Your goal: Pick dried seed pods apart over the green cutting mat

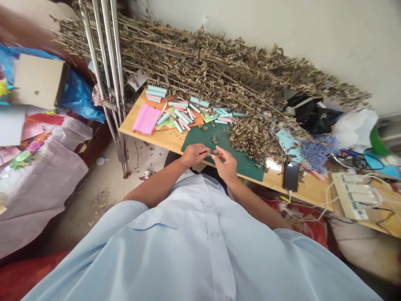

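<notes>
Both my hands rest at the near edge of a dark green cutting mat [221, 138] on a wooden table [150, 133]. My left hand [193, 154] is curled with its fingertips pinched together. My right hand [225, 164] faces it, also pinching. Between the two sets of fingertips sits a very small pale piece that I cannot make out. Beyond the mat lie several rolled paper tubes [181, 113] in light blue and pink, and a pink sheet of paper [146, 119]. A heap of dried leaves [253, 140] spills onto the mat's right side.
Dried leafy branches [203, 67] pile along the wall behind the table. A black phone [291, 175] lies at the table's front edge, a white power strip [351, 194] to its right. Metal crutches [108, 83] lean at the table's left corner. Cluttered bedding fills the left.
</notes>
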The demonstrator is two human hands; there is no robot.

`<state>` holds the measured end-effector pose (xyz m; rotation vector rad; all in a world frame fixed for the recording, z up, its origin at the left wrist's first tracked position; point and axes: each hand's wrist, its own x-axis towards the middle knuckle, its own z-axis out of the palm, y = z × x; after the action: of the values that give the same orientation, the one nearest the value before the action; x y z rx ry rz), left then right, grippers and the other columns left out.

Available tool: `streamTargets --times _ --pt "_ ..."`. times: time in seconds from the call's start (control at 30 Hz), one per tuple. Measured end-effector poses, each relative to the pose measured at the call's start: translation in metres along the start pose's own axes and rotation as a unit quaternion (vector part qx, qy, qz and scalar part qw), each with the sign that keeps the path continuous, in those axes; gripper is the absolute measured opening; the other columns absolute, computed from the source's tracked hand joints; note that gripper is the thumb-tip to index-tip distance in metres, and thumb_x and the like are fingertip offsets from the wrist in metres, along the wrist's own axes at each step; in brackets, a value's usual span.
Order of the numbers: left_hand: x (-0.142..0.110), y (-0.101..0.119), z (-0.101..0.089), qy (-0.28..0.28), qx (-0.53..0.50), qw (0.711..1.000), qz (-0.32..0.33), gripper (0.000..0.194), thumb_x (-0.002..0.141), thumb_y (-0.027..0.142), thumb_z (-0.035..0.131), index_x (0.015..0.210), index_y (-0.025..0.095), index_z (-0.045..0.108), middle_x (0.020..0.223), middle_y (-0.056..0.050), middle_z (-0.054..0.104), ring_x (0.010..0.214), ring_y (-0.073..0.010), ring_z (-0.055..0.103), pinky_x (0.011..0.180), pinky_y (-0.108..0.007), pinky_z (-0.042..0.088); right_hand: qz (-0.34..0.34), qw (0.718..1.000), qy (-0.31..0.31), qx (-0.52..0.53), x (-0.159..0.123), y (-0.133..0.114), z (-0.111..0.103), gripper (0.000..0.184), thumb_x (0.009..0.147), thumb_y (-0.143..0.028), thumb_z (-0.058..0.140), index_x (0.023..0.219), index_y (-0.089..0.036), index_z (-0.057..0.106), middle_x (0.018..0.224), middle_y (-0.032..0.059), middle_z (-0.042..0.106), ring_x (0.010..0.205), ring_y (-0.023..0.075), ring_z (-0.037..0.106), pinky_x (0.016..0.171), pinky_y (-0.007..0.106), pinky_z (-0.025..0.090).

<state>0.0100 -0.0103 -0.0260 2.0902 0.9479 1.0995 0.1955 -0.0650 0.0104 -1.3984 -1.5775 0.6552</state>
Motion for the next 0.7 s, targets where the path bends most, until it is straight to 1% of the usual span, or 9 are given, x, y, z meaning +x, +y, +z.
streamTargets --times 0.07,0.2,0.3,0.4,0.47,0.57,0.7 --pt "0.000 -0.001 0.000 -0.003 -0.003 1.000 0.000 0.029 0.099 0.040 0.060 0.102 0.018 0.079 0.096 -0.010 0.077 0.088 -0.0177 0.072 0.082 -0.029 0.055 0.018 0.999 0.003 0.031 0.001 -0.002 0.006 0.040 0.089 -0.033 0.070 0.126 -0.020 0.069 0.105 0.0084 0.076 0.084 0.0192 0.072 0.082 0.037 0.062" --pt "0.000 -0.001 -0.002 -0.003 -0.016 1.000 0.003 0.029 0.099 0.038 0.059 0.104 0.017 0.079 0.097 -0.011 0.077 0.088 -0.0175 0.072 0.081 -0.029 0.055 0.001 0.999 0.011 0.030 0.006 -0.011 0.013 0.041 0.089 -0.033 0.071 0.128 -0.022 0.068 0.103 0.0071 0.076 0.087 0.0194 0.072 0.086 0.038 0.062" --pt "0.000 0.000 -0.002 0.000 -0.024 1.000 0.009 0.029 0.098 0.040 0.061 0.103 0.017 0.079 0.093 -0.010 0.077 0.087 -0.0176 0.072 0.080 -0.028 0.055 -0.036 0.999 0.014 0.004 0.010 -0.014 0.013 0.037 0.092 -0.030 0.067 0.127 -0.021 0.068 0.099 0.0064 0.077 0.087 0.0193 0.072 0.087 0.038 0.062" --pt "0.000 -0.001 -0.001 0.009 -0.034 0.999 0.011 0.031 0.098 0.042 0.061 0.102 0.017 0.079 0.092 -0.010 0.076 0.086 -0.0178 0.072 0.079 -0.028 0.055 -0.088 0.995 0.010 -0.051 0.012 -0.014 0.010 0.034 0.096 -0.029 0.063 0.129 -0.020 0.067 0.098 0.0065 0.078 0.088 0.0197 0.073 0.089 0.037 0.062" --pt "-0.001 -0.001 -0.001 0.013 -0.038 0.999 0.012 0.031 0.098 0.043 0.061 0.102 0.017 0.079 0.093 -0.011 0.076 0.087 -0.0181 0.072 0.080 -0.029 0.055 -0.127 0.986 -0.013 -0.110 0.013 -0.014 0.006 0.034 0.099 -0.028 0.058 0.132 -0.021 0.066 0.101 0.0073 0.078 0.091 0.0207 0.074 0.092 0.038 0.061" --pt "-0.001 -0.002 -0.001 0.009 -0.036 0.999 0.011 0.032 0.099 0.043 0.061 0.102 0.018 0.079 0.095 -0.011 0.077 0.090 -0.0186 0.072 0.083 -0.029 0.055 -0.186 0.960 -0.067 -0.200 0.015 -0.015 -0.002 0.037 0.102 -0.024 0.051 0.137 -0.020 0.063 0.106 0.0097 0.078 0.096 0.0229 0.074 0.092 0.038 0.059" --pt "-0.002 -0.001 -0.001 0.001 -0.023 1.000 0.010 0.031 0.098 0.043 0.061 0.102 0.018 0.079 0.095 -0.010 0.077 0.091 -0.0185 0.072 0.083 -0.029 0.055 -0.222 0.926 -0.107 -0.285 0.019 -0.020 -0.010 0.039 0.104 -0.022 0.045 0.140 -0.016 0.059 0.109 0.0128 0.078 0.096 0.0249 0.073 0.087 0.037 0.059"
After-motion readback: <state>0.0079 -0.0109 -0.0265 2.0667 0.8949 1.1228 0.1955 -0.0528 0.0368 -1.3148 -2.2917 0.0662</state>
